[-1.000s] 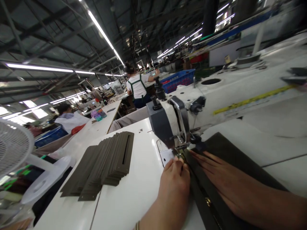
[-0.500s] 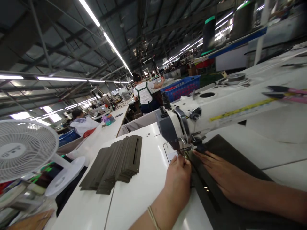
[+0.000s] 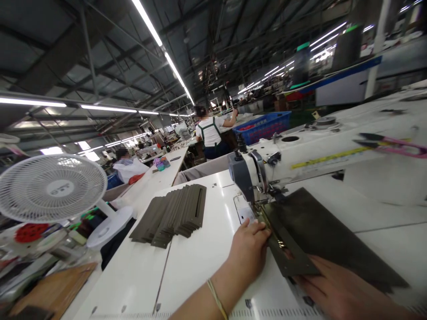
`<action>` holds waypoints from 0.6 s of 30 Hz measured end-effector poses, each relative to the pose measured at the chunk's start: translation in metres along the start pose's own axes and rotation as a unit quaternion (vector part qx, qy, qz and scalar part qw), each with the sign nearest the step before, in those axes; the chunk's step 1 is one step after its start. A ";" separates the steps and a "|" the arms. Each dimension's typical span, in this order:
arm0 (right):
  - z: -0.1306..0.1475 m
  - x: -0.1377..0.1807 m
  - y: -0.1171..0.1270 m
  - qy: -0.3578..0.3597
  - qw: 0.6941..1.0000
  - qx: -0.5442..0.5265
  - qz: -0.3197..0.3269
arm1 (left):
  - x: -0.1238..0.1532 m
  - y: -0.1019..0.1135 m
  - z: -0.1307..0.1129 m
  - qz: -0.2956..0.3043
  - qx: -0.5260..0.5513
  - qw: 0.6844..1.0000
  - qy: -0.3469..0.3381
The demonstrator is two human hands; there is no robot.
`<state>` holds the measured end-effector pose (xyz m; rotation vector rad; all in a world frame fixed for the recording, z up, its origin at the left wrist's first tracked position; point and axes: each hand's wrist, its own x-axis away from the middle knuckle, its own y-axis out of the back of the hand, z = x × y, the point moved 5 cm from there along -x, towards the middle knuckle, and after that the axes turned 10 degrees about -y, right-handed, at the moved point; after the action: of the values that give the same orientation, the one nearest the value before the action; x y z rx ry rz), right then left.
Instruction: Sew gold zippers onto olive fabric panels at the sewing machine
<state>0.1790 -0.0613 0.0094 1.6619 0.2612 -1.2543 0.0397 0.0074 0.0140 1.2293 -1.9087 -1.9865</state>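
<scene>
A dark olive strip with a long slot (image 3: 293,263) lies under the needle area of a sewing machine (image 3: 245,175). Gold-coloured metal, which looks like a zipper (image 3: 281,244), shows in the slot. Beneath and to the right spreads a larger dark olive panel (image 3: 320,226). My left hand (image 3: 251,246) presses with bent fingers on the strip's left edge, just in front of the presser foot. At the near end, my right hand (image 3: 336,284) grips the strip's corner, some fingertips hidden under it. A fanned stack of slotted olive pieces (image 3: 173,213) rests left of the machine.
A white fan (image 3: 60,189) stands at the left on its round base. Pink-handled snips (image 3: 393,144) and a yellow measuring tape (image 3: 330,156) lie on the machine body. Beyond are a blue crate (image 3: 262,126) and a person in a white shirt (image 3: 211,133).
My right hand has moved from beside the presser foot back to the near end of the strip and grips its corner. My left hand stays by the needle area. The view has shifted slightly.
</scene>
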 end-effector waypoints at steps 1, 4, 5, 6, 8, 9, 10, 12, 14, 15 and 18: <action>0.000 -0.001 0.000 0.008 1.000 -0.001 -0.008 | 0.003 -0.001 -0.003 0.001 -0.006 1.000 -0.005; -0.001 0.000 -0.002 0.018 1.000 -0.013 -0.009 | 0.006 -0.005 -0.011 0.021 -0.035 0.999 -0.019; -0.002 0.003 -0.003 0.014 1.000 -0.016 -0.010 | 0.006 -0.007 -0.013 0.026 -0.046 0.998 -0.020; -0.003 0.006 -0.005 0.008 1.000 -0.018 -0.011 | 0.006 -0.007 -0.014 0.030 -0.055 0.998 -0.020; -0.004 0.012 -0.008 -0.002 1.000 -0.021 -0.008 | 0.004 -0.008 -0.015 0.033 -0.068 0.997 -0.018; -0.004 0.014 -0.009 -0.005 1.000 -0.024 -0.004 | 0.004 -0.008 -0.016 0.033 -0.072 0.997 -0.017; -0.004 0.016 -0.010 -0.007 1.000 -0.025 0.002 | 0.003 -0.008 -0.016 0.033 -0.074 0.997 -0.018; -0.005 0.017 -0.011 -0.009 1.000 -0.025 0.003 | 0.001 -0.006 -0.017 0.034 -0.078 0.996 -0.022; -0.006 0.015 -0.011 -0.008 1.000 -0.025 0.000 | -0.002 -0.004 -0.016 0.036 -0.084 0.995 -0.027; -0.007 0.014 -0.012 -0.006 1.000 -0.026 0.000 | -0.003 -0.004 -0.016 0.038 -0.088 0.995 -0.031; -0.011 0.010 -0.014 -0.005 1.000 -0.028 0.006 | -0.007 -0.002 -0.014 0.040 -0.097 0.994 -0.039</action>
<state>0.1804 -0.0494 -0.0072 1.6072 0.2777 -1.2355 0.0536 0.0013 0.0177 1.0248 -1.7182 -2.1470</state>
